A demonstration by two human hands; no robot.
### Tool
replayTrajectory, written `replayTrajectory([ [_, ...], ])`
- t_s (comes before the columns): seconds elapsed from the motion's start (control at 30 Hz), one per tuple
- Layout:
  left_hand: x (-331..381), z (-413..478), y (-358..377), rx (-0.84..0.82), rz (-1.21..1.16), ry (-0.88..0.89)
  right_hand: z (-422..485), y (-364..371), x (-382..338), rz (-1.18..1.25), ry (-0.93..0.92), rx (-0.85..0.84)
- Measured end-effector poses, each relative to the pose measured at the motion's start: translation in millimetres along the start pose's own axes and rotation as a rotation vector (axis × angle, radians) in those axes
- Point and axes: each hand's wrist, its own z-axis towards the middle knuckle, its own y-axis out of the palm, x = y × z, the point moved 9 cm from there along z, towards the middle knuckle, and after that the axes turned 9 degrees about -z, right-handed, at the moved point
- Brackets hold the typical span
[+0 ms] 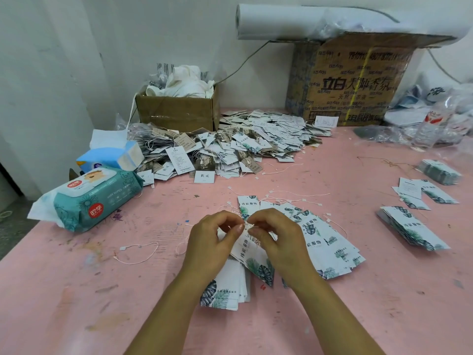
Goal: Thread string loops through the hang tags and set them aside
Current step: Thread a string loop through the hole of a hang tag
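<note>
**Forearms reach in, fingertips meet on a string**

Two bare forearms run up from 6 o'clock. The left hand (212,242) and right hand (276,239) meet at centre with fingers curled, each thumb and forefinger pinching the same thin white string (247,226) at the top of a leaf-printed tag (245,248). I cannot tell whether the string already passes through the hole.

That tag lies tilted between the hands on a fan (325,242) of like tags, which spreads under the right hand toward 3 o'clock. A squarer stack (225,295) sits below the left wrist. More loops (299,194) lie just beyond the fan at 12 o'clock, and a lone loop (138,252) lies at 9 o'clock.

Farther out at 12 o'clock a big pile (230,147) of strung tags spreads across the pink table (76,303). Three more stacks sit at 3 o'clock (the nearest (412,226) leans over like a toppled deck). At 10 o'clock are a wipes pack (94,201) and a blue tissue box (112,155). Behind the pile stand a small carton (176,111) stuffed with white cloth and a large printed carton (353,80) with a white roll (281,21) on top.
</note>
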Motion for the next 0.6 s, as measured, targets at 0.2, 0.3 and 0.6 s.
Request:
replayTrajectory([
  [0.2, -0.6, -0.4, 0.7, 0.002, -0.003, -0.002, -0.9, -0.2, 6.4, 0.085, 0.092, -0.004],
  [0.3, -1.9, -1.0, 1.4, -0.004, -0.003, -0.012, -1.0, -1.1, 5.5, 0.095, 0.089, 0.005],
  [0.6, -1.7, -2.4, 2.3, 0.008, -0.109, -0.062, 0.6, -7.1, 0.7, 0.101, 0.062, 0.037],
])
